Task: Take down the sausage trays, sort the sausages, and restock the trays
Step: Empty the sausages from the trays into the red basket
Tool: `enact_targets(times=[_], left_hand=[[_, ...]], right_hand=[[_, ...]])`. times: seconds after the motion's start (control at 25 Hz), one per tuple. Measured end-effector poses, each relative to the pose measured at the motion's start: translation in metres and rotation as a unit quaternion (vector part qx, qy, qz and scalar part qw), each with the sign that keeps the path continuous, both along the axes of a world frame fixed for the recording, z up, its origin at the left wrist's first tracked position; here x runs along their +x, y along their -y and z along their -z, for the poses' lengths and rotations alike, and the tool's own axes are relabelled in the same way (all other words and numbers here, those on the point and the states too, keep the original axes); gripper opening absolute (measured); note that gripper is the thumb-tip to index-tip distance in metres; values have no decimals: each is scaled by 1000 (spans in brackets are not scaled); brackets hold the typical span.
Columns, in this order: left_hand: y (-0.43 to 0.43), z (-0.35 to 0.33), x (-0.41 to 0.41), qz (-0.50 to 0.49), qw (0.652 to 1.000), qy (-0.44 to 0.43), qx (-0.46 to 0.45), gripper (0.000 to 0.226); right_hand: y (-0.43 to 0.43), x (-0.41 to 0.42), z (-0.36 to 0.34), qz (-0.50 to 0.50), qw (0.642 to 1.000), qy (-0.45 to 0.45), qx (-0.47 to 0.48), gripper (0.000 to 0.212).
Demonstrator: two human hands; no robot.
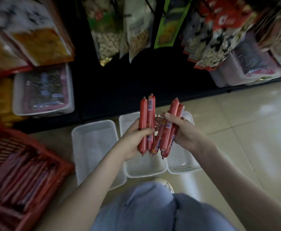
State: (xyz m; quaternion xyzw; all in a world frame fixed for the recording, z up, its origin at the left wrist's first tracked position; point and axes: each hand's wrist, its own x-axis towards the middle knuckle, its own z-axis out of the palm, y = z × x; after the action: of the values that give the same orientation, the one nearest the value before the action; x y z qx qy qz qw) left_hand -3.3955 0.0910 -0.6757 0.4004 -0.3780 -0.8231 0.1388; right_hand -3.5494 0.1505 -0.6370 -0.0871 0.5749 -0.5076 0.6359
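Observation:
My left hand (134, 139) grips two red sausages (146, 120) upright, thumb across their lower half. My right hand (183, 130) holds a bunch of several red sausages (168, 130), tilted, their tops leaning right. Both hands hover above three white plastic trays on the floor: a left tray (93, 144), a middle tray (144, 167) and a right tray (183, 162). The trays show no sausages inside where visible. A red basket (28, 172) at the lower left holds many more red sausages lying side by side.
A dark shelf unit stands ahead, with hanging snack bags (119, 30) above. White bins of packaged goods sit on the bottom shelf at left (43, 92) and right (246, 70). Pale tiled floor (244, 130) spreads to the right. My knees in light blue trousers (153, 210) fill the bottom.

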Motion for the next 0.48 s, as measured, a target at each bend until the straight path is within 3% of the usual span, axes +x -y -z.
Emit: enact_targets(times=[0.16,0.48], left_hand=[[-14,-62,68,-30,998,-47,-29,40],[-64,-136,195,-108,985,-5,-134,49]], right_hand=[[0,58,-62,-37,999,-21,-22,18],[-17,184,-125,-132,984,-94,-78,16]])
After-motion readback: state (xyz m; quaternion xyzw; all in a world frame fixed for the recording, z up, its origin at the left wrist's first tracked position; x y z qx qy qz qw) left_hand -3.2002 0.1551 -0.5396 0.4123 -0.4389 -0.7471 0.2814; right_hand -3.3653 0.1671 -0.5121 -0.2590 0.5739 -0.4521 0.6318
